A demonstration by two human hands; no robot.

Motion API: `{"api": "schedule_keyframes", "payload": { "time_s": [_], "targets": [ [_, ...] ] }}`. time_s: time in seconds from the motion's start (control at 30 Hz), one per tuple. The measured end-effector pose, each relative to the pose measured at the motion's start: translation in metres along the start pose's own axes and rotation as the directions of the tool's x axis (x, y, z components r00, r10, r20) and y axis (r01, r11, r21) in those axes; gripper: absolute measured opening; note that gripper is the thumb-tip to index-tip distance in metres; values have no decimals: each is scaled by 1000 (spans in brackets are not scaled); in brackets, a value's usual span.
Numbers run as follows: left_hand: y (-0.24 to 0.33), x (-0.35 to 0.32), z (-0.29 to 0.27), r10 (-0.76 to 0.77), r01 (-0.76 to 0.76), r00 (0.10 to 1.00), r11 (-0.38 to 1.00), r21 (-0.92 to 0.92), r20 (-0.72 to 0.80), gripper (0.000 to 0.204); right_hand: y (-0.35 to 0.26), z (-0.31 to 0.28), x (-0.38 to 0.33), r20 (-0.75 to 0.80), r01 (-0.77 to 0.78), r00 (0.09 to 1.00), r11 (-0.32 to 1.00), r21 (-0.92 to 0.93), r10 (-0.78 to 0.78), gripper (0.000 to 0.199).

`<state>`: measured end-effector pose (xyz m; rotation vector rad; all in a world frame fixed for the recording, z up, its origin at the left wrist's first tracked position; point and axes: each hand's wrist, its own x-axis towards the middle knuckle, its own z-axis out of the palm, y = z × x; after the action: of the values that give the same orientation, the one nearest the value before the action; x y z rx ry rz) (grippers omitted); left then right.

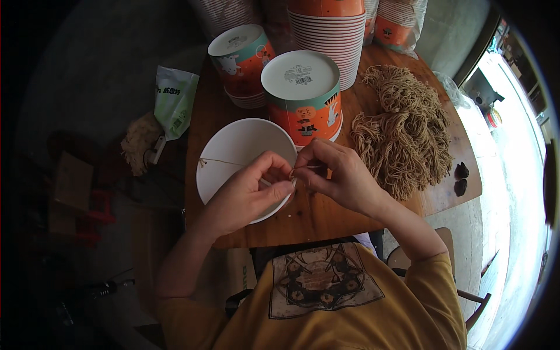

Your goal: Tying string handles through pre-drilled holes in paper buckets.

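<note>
A white paper bucket (pixel 236 137) lies with its open mouth toward me at the table's near left. A thin tan cord (pixel 224 161) runs from a knot at the bucket's left rim across the mouth to my hands. My left hand (pixel 248 192) is over the near right part of the rim, its fingertips pinched on the cord. My right hand (pixel 341 175) meets it at the right rim, thumb and forefinger closed on the cord's end. The fingers partly hide the spot where cord and rim meet.
Behind stand upside-down orange and green buckets (pixel 303 111), with a tall nested stack (pixel 329 41) beyond. A heap of tan cords (pixel 408 128) lies at the right, beside two small black objects (pixel 461 178). A green-white bag (pixel 176 102) is left of the wooden table (pixel 315 224).
</note>
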<state>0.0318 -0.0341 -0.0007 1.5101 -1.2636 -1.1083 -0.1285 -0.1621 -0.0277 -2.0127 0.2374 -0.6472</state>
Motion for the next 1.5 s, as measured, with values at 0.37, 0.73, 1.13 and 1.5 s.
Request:
{"api": "schedule_keyframes", "payload": {
  "time_s": [0.37, 0.73, 1.13, 1.5],
  "targets": [
    [7, 6, -6, -240, 254, 964, 958, -132, 113, 11, -1, -2, 1, -5, -33, 999, 999, 16, 34, 13],
    [-1, 0, 5, -14, 16, 998, 999, 46, -56, 13, -8, -2, -5, 2, -80, 997, 996, 50, 80, 14],
    [5, 1, 10, 516, -371, 856, 657, 656, -33, 9, -14, 6, -16, -11, -72, 997, 996, -47, 71, 14],
    [0, -1, 21, 420, -276, 878, 837, 471, -231, 10, -8, 10, -13, -52, -57, 997, 998, -16, 56, 14]
  ]
}}
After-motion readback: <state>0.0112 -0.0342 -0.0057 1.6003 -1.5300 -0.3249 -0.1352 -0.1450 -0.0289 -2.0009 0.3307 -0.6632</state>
